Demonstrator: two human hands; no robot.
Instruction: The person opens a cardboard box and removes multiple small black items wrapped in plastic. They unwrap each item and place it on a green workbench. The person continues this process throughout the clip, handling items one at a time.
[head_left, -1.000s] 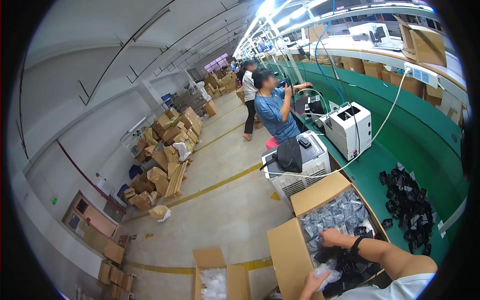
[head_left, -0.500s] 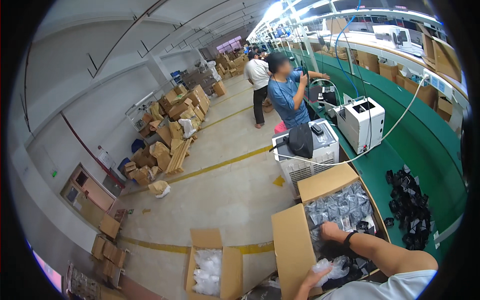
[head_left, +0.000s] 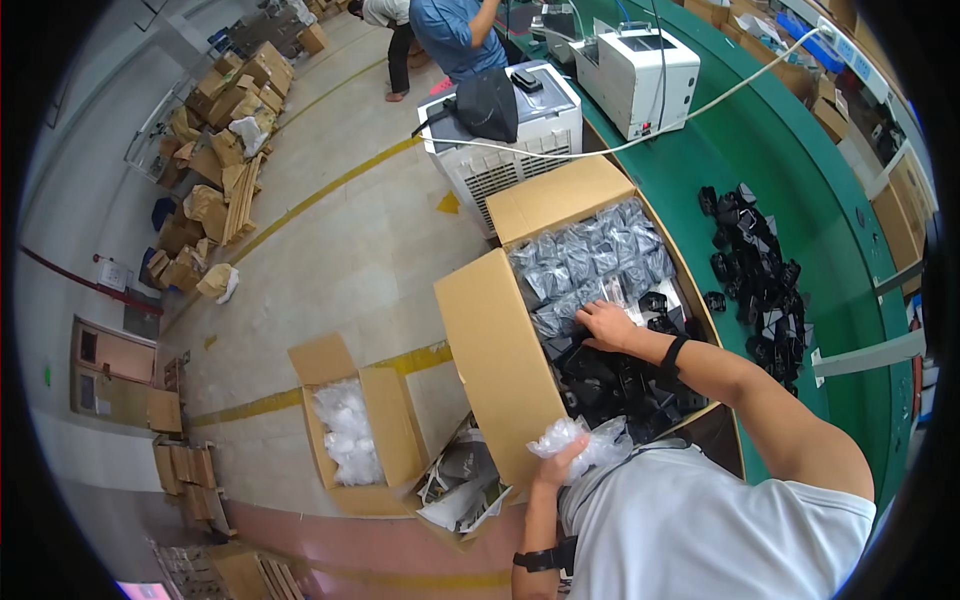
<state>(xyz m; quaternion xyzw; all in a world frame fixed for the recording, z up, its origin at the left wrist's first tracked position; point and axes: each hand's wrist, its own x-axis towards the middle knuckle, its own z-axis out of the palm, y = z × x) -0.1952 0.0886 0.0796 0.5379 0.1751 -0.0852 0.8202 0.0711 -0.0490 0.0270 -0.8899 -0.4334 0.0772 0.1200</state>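
A large open cardboard box (head_left: 505, 345) stands in front of me. Its far part is packed with rows of grey items in clear plastic bags (head_left: 590, 250). Loose black plastic parts (head_left: 620, 375) fill the nearer part. My right hand (head_left: 608, 326) reaches into the box, fingers extended at the border between bagged items and black parts; nothing shows in its grip. At the near left corner, my left hand (head_left: 562, 460) is closed around a bunch of crumpled clear plastic bags (head_left: 598, 446).
A smaller carton (head_left: 392, 425) of clear bags stands on the floor at left, beside a box of wrappings (head_left: 462, 480). Black parts (head_left: 755, 280) lie heaped on the green bench (head_left: 690, 165). Beyond are a white machine (head_left: 640, 80), a grey-white unit (head_left: 545, 120) and two people.
The view has swung down and to the right, so the box shows more fully. My right hand has shifted slightly within the box; the left still holds the bags.
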